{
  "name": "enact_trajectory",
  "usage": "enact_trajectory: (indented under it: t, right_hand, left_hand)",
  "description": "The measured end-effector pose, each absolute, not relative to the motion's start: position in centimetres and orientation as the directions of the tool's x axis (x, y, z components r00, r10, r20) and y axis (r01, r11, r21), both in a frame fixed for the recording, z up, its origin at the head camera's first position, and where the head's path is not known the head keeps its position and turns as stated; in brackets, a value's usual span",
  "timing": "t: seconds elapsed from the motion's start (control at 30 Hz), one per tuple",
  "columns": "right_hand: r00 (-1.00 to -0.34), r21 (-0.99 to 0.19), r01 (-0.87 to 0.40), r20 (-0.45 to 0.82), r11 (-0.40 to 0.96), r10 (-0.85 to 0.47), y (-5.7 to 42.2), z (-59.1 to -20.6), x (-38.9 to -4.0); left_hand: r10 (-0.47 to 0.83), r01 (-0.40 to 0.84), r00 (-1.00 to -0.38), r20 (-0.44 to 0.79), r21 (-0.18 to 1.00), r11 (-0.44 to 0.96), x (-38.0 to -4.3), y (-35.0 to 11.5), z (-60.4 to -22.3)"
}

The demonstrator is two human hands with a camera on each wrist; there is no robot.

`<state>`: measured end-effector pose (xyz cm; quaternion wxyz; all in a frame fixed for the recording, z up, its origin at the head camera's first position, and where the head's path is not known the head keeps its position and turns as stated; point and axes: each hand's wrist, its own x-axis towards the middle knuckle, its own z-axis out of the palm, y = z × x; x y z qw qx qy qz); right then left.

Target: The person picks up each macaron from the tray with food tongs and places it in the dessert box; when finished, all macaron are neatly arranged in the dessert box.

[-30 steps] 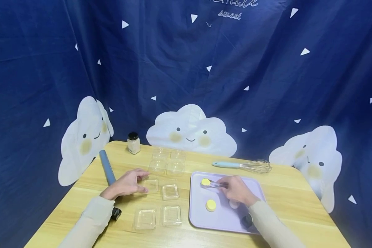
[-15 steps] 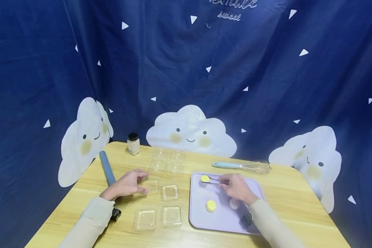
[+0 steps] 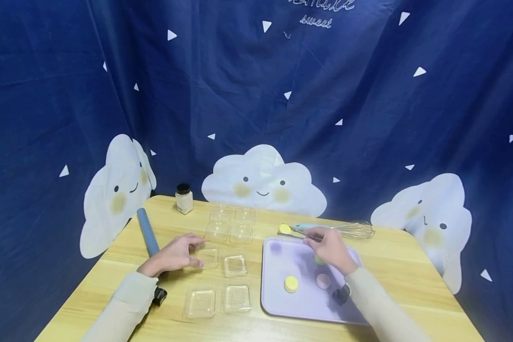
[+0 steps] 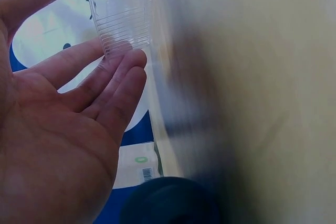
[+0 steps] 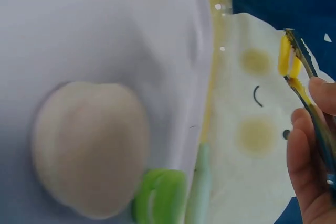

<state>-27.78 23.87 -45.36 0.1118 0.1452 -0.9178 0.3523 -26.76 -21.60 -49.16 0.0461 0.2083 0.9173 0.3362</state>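
Note:
My right hand (image 3: pixel 330 249) grips metal tongs (image 3: pixel 298 235), and a yellow macaron (image 5: pixel 286 59) is pinched between their tips. In the head view the macaron is just past the far edge of a lilac tray (image 3: pixel 278 304). Another yellow macaron (image 3: pixel 291 284), a pale pink one (image 3: pixel 323 281) and a green one (image 5: pixel 163 198) lie on that tray; the hand partly covers the green one in the head view. My left hand (image 3: pixel 175 252) holds the side of a clear plastic box (image 3: pixel 209 256), thumb at the near side and fingers at the far side.
Other clear boxes (image 3: pixel 235 264) stand beside and in front of the held one, with more clear plastic pieces (image 3: pixel 231 229) behind. A whisk (image 3: pixel 354 230) lies beyond the tray. At the left are a blue stick (image 3: pixel 147 231) and a black-lidded jar (image 3: pixel 185 200).
My right hand has lifted the yellow macaron in the tongs off the tray's far left corner, up and away from me. The left hand stays at the box.

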Motion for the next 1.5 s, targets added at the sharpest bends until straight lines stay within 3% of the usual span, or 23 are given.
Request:
enact_trajectory:
  t: [0.37, 0.77, 1.5]
  right_hand:
    - [-0.899, -0.629, -0.383, 0.421, 0.676, -0.118, 22.7, -42.2, -28.4]
    - [-0.887, -0.661, -0.420, 0.442, 0.622, -0.130, 19.6, -39.8, -29.5]
    - [-0.861, -0.712, -0.496, 0.479, 0.497, -0.172, 11.5, -39.3, -30.7]
  left_hand:
    - [0.406, 0.337, -0.913, 0.047, 0.647, 0.683, -26.6, -21.6, -49.2]
    - [0.392, 0.306, -0.920, 0.024, 0.670, 0.677, -26.7, -21.4, -49.2]
    - [0.411, 0.340, -0.910, 0.049, 0.653, 0.676, -26.4, -21.4, -49.0]
